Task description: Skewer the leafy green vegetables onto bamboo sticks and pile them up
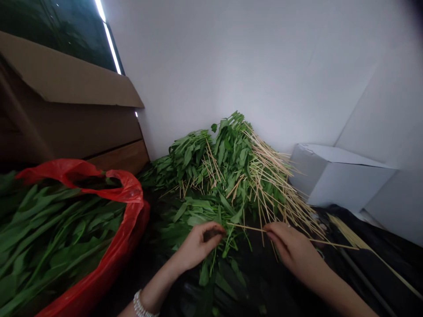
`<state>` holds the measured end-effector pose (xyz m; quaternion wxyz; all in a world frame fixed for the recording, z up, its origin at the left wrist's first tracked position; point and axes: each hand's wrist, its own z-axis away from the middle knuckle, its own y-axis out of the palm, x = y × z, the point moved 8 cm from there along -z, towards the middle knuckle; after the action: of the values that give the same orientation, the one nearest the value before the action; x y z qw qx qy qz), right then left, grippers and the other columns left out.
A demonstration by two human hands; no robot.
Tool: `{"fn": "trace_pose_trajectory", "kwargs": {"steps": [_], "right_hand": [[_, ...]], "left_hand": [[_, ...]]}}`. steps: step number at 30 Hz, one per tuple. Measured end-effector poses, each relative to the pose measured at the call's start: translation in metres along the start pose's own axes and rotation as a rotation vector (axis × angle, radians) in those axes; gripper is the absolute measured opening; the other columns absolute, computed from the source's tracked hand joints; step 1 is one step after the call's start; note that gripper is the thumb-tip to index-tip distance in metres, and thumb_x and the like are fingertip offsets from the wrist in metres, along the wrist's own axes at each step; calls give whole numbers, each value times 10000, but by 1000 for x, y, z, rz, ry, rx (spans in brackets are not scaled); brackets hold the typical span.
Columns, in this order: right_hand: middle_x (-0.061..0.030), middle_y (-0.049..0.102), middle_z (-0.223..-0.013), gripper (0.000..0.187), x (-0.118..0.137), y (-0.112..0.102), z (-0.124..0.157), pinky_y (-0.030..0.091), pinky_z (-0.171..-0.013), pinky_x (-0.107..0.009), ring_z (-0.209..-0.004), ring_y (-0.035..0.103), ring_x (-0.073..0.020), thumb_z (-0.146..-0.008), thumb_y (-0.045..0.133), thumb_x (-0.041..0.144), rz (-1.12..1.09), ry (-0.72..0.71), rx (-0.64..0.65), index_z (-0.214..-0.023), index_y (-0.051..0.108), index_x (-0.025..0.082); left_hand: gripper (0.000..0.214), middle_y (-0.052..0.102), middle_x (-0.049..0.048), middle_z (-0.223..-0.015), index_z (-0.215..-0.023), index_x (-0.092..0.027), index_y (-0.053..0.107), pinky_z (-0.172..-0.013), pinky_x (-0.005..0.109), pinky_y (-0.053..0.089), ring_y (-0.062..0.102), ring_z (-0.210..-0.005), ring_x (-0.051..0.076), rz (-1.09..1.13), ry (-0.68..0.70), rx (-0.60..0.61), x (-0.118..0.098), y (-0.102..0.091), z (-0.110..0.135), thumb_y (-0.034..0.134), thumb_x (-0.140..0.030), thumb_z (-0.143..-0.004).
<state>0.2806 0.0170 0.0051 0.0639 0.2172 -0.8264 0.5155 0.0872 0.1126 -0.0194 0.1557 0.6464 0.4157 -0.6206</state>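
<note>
My right hand (292,248) pinches a thin bamboo skewer (246,227). The skewer's left tip points at my left hand, and its other end sticks out to the right past my wrist. My left hand (203,244) is closed, thumb and forefinger together on a leafy green stem (228,242) close to that tip; the grip itself is partly hidden. Loose leafy greens (194,211) lie just beyond my left hand. Farther back rises a pile of leafy greens (234,149) with many bamboo skewers (274,171) stuck through it, fanning out to the right.
On the left, a red plastic bag (132,207) holds more long leafy greens (56,233). Behind it stands an open cardboard box (76,123). A white box (350,180) is at the right against the wall, with loose skewers (350,231) on black plastic (396,246) before it.
</note>
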Motion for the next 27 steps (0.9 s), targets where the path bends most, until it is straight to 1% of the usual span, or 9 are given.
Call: {"fn": "trace_pose_trajectory", "kwargs": {"steps": [3,7,12,15,17,19,22,25,27], "right_hand": [[-32,621,-922,192,2,-3,-5,471,-749,-307,-840,600,-159,-963,355,241,-32,17,-45,-994,544,232],[-35,633,-925,200,6,-4,-10,485,-746,-304,-834,613,-159,-954,358,235,-12,10,-73,-986,556,228],[-30,649,-896,227,-4,3,-4,498,-727,-325,-801,630,-174,-945,353,245,103,36,-28,-971,579,239],[-22,662,-881,232,-13,7,2,499,-725,-333,-788,639,-179,-945,362,275,128,66,-4,-957,593,249],[-19,670,-882,233,-16,6,4,498,-716,-327,-779,645,-176,-947,369,298,121,100,-17,-957,597,251],[-17,676,-900,231,-15,2,2,494,-709,-321,-784,649,-174,-948,376,311,107,127,-57,-971,598,253],[-14,677,-935,218,-3,-9,-7,489,-727,-318,-814,649,-172,-949,396,318,80,123,-157,-1000,598,254],[-15,676,-969,193,17,-17,-20,483,-753,-300,-848,645,-163,-945,431,298,33,57,-269,-1032,594,245],[-15,673,-986,190,32,-17,-29,478,-769,-281,-859,641,-150,-943,442,261,0,-4,-318,-1066,586,238]], "left_hand": [[197,644,12,-765,-915,-146,659,-526,204,336,477,-578,98,26,-53,26,9,7,1,694,-256,-755],[243,621,-4,-721,-879,-151,600,-529,197,343,464,-565,87,216,-102,73,16,14,-1,746,-233,-704],[352,637,-13,-750,-1104,-230,470,-570,202,392,523,-615,103,472,-88,-144,9,-17,-3,658,-246,-807],[238,665,17,-791,-1063,-207,548,-567,191,380,523,-609,88,570,-97,-207,5,-30,-1,616,-251,-839],[151,677,46,-794,-939,-158,632,-581,194,387,543,-625,93,643,-127,-179,5,-31,0,633,-244,-815],[181,693,70,-833,-916,-138,683,-636,207,412,584,-707,122,703,-133,-136,4,-28,1,689,-195,-744],[344,700,50,-887,-997,-178,704,-720,216,424,596,-802,140,709,-75,-153,4,-30,1,766,-134,-662],[251,669,7,-795,-922,-188,735,-662,193,413,555,-695,102,654,-23,-229,6,-37,1,791,-227,-681],[228,669,22,-898,-903,-180,748,-678,197,422,553,-723,105,624,-18,-258,7,-40,1,777,-291,-706]]}}
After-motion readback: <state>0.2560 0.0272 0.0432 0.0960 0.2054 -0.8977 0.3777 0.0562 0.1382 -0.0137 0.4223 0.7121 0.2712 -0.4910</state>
